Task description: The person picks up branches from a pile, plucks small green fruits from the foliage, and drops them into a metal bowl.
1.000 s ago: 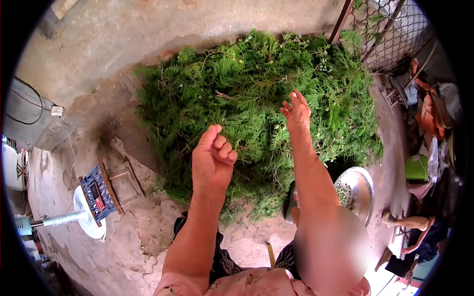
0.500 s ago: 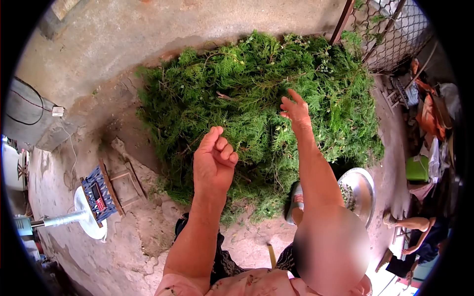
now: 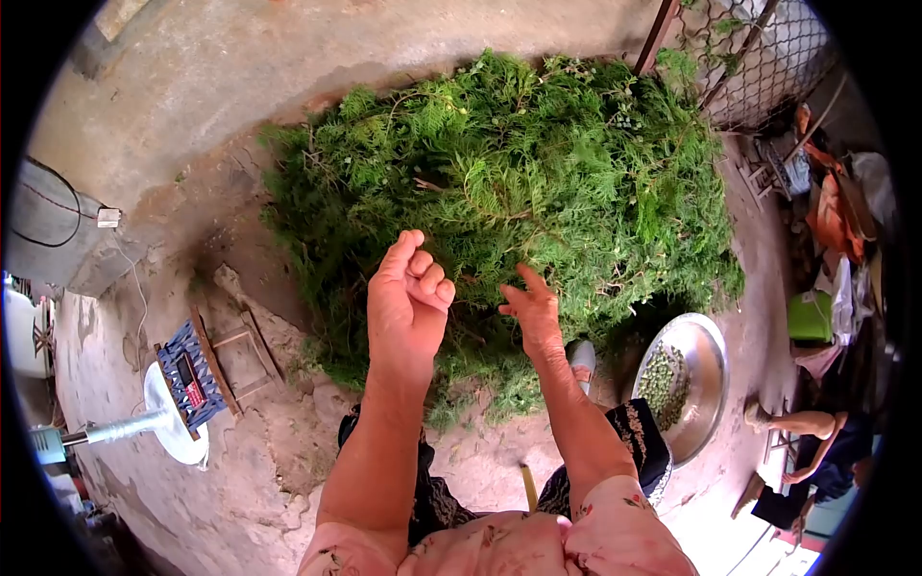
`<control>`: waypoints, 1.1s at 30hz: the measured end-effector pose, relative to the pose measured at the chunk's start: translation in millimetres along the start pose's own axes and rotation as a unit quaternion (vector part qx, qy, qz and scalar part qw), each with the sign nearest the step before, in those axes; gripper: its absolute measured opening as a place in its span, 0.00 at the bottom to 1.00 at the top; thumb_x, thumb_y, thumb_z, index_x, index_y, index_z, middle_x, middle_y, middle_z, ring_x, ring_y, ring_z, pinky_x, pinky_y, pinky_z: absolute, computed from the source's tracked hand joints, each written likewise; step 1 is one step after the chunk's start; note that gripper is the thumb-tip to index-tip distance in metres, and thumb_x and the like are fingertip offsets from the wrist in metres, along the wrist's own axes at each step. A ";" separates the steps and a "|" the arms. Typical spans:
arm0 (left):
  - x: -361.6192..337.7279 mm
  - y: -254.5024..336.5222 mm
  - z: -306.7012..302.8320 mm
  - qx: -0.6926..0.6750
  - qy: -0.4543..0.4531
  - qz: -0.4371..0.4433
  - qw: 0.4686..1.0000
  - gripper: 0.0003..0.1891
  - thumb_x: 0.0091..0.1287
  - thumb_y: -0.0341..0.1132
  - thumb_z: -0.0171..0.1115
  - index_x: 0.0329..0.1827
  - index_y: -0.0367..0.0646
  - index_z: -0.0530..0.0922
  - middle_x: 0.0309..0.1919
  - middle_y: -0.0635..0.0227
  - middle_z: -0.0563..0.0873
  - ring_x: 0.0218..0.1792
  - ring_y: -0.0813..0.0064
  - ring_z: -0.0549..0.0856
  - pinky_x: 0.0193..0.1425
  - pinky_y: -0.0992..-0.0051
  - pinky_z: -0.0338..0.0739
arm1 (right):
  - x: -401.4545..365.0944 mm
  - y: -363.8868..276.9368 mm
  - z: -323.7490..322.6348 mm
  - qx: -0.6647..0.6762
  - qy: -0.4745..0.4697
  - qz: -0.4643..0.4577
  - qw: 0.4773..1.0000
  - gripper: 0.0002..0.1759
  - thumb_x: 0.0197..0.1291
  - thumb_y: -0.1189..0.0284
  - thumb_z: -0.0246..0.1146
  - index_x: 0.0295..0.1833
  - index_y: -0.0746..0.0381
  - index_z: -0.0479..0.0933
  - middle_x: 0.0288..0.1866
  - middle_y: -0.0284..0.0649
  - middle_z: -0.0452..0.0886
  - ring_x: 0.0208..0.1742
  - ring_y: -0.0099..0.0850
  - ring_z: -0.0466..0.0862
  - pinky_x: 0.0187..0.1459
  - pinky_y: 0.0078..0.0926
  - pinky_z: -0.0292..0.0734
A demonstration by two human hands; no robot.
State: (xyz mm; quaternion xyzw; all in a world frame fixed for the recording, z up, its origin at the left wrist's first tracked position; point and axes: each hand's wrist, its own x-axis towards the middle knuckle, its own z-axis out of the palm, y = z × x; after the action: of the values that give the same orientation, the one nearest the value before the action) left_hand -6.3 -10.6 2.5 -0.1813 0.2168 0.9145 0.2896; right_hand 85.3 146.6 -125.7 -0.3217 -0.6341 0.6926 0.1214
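Observation:
A big heap of green conifer branches [image 3: 576,202] with scale-like leaves lies on the ground in front of me. Over its near side my left hand [image 3: 411,302] is held palm up with the fingers curled in; whatever is inside them is hidden. To its right, my right hand [image 3: 531,309] reaches over the near edge of the heap, thumb and fingers apart, and I see nothing in it. A wide metal basin [image 3: 709,384] stands by my right knee. Small round green cones [image 3: 663,386] cover part of its bottom.
At the left are a small stool with a patterned woven seat [image 3: 182,370], a dark device on it, and a round white stand [image 3: 165,422]. A wall [image 3: 221,67] runs behind the heap, with wire mesh [image 3: 768,67] at the back right. Another person's leg [image 3: 807,423] shows far right.
My right hand has drawn back from the middle of the heap toward me and left, nearer my left hand. The left hand stays curled, almost in place. More of the basin shows.

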 end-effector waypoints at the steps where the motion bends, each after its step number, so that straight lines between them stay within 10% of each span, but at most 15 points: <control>1: -0.1 0.0 0.4 0.000 0.001 -0.002 1.000 0.04 0.64 0.35 0.58 0.35 0.47 0.74 0.19 0.79 0.67 0.17 0.83 0.65 0.24 0.79 0.63 | -1.3 2.6 -3.5 0.000 0.001 0.001 1.000 0.29 0.56 0.72 0.61 0.63 0.69 0.63 0.49 0.47 0.77 0.38 0.29 0.81 0.38 0.27 0.78; 5: -0.7 1.1 0.6 0.000 0.012 0.001 1.000 0.05 0.66 0.37 0.57 0.36 0.47 0.74 0.18 0.80 0.68 0.15 0.85 0.66 0.23 0.80 0.66 | -2.0 -13.9 -18.6 0.020 0.060 0.065 0.996 0.13 0.58 0.78 0.57 0.49 0.66 0.76 0.51 0.41 0.74 0.40 0.25 0.78 0.31 0.17 0.76; 7: 0.2 2.1 1.7 -0.002 0.009 0.000 1.000 0.05 0.66 0.37 0.57 0.36 0.47 0.74 0.18 0.80 0.68 0.15 0.85 0.66 0.23 0.80 0.66 | 6.0 -27.5 -22.6 -0.065 0.250 -0.284 0.923 0.08 0.60 0.76 0.56 0.45 0.64 0.76 0.42 0.38 0.76 0.35 0.24 0.77 0.30 0.18 0.75; 10: 2.0 3.0 1.1 -0.005 0.012 -0.001 1.000 0.05 0.66 0.37 0.57 0.36 0.46 0.74 0.18 0.80 0.68 0.16 0.85 0.66 0.23 0.80 0.66 | 22.3 -80.5 -25.5 -0.263 0.354 -0.394 0.807 0.08 0.62 0.73 0.55 0.44 0.63 0.75 0.32 0.38 0.76 0.31 0.23 0.75 0.28 0.22 0.72; 13: 1.6 2.0 1.1 -0.003 0.009 0.002 1.000 0.05 0.66 0.37 0.56 0.36 0.47 0.74 0.18 0.80 0.68 0.16 0.85 0.67 0.22 0.80 0.65 | 64.4 -94.1 -39.1 -0.472 0.139 -0.186 0.850 0.09 0.61 0.71 0.56 0.41 0.64 0.76 0.23 0.35 0.74 0.22 0.23 0.73 0.25 0.19 0.70; 16: 0.8 2.5 1.5 0.008 0.014 0.013 1.000 0.05 0.66 0.37 0.57 0.36 0.47 0.74 0.19 0.80 0.68 0.16 0.85 0.67 0.23 0.81 0.66 | 59.2 -111.2 -31.8 -0.336 -0.033 0.042 0.940 0.10 0.60 0.70 0.56 0.37 0.65 0.77 0.16 0.32 0.70 0.14 0.21 0.67 0.20 0.16 0.64; 19: 2.3 4.4 -1.2 0.018 0.026 0.025 0.999 0.05 0.66 0.36 0.56 0.36 0.47 0.73 0.19 0.79 0.68 0.17 0.84 0.67 0.23 0.80 0.66 | 46.0 -109.5 -30.8 -0.021 -0.093 0.021 0.995 0.10 0.61 0.68 0.57 0.36 0.64 0.78 0.15 0.28 0.67 0.12 0.18 0.61 0.14 0.17 0.55; 25: 0.5 -8.0 -5.5 0.153 0.006 0.041 0.987 0.09 0.63 0.33 0.59 0.45 0.44 0.75 0.33 0.72 0.82 0.28 0.79 0.79 0.35 0.77 0.77 | 4.3 -117.2 -42.8 0.064 -0.044 0.023 0.997 0.11 0.63 0.69 0.55 0.44 0.65 0.75 0.19 0.29 0.68 0.16 0.17 0.64 0.17 0.15 0.58; 29: -7.5 -32.5 10.1 0.239 -0.093 0.073 0.964 0.31 0.61 0.30 0.61 0.65 0.39 0.58 0.63 0.58 0.65 0.56 0.66 0.73 0.60 0.67 0.68 | -45.4 -129.3 -21.6 0.048 -0.021 -0.025 0.998 0.12 0.63 0.70 0.56 0.47 0.66 0.76 0.21 0.31 0.72 0.19 0.19 0.68 0.21 0.14 0.63; 33: -5.7 -39.8 16.9 0.198 -0.137 0.107 0.965 0.33 0.58 0.32 0.65 0.65 0.39 0.59 0.62 0.59 0.65 0.58 0.65 0.71 0.61 0.67 0.67 | -78.9 -103.3 -12.2 -0.031 0.032 -0.086 0.995 0.12 0.58 0.76 0.60 0.49 0.64 0.78 0.31 0.35 0.81 0.28 0.19 0.77 0.32 0.15 0.74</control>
State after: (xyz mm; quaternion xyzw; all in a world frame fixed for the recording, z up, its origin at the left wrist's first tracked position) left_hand 18.8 24.6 7.8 0.0311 0.3696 0.8953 0.2468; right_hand 128.0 128.0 -3.7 -0.2913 -0.6762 0.6493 0.1905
